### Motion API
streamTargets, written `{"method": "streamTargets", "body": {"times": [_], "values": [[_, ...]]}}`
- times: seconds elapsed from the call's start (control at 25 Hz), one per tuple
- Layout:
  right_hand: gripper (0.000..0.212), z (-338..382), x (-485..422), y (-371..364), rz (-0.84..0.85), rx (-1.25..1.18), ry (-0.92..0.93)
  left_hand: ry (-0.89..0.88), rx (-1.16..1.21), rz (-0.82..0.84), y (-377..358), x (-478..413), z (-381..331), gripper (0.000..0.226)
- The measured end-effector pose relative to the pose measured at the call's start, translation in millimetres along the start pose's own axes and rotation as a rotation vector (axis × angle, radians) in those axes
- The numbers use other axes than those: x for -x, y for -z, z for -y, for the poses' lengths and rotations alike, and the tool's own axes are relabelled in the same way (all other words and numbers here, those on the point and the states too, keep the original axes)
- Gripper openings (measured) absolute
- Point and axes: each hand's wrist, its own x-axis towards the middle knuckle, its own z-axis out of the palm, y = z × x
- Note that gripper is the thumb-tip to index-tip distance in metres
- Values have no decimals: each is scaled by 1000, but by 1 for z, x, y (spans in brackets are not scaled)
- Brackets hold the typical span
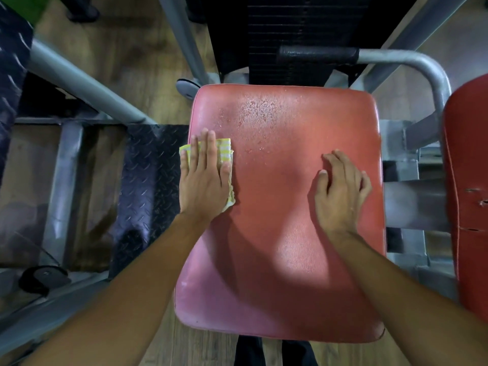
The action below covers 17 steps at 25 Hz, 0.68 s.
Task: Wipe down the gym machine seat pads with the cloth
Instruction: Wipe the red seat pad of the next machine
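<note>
Two hands on one red seat pad (285, 207) — left hand (203, 180) flat on one cloth (224, 150) (fingers together), right hand (340, 188) curled, empty.

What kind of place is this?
Probably a gym: a red padded seat on a grey metal frame, with a black weight stack behind it and a foam-gripped handle.

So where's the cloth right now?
In the head view, the cloth lies flat under the left hand at the left edge of the red seat pad, with the right hand resting on the pad's right side.
</note>
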Motion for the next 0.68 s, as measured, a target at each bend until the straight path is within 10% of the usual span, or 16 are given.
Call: {"method": "streamTargets", "body": {"times": [0.68], "values": [[53,-12,-59,-21,115,215,127,-254,-121,-30,-19,-61,-100,61]]}}
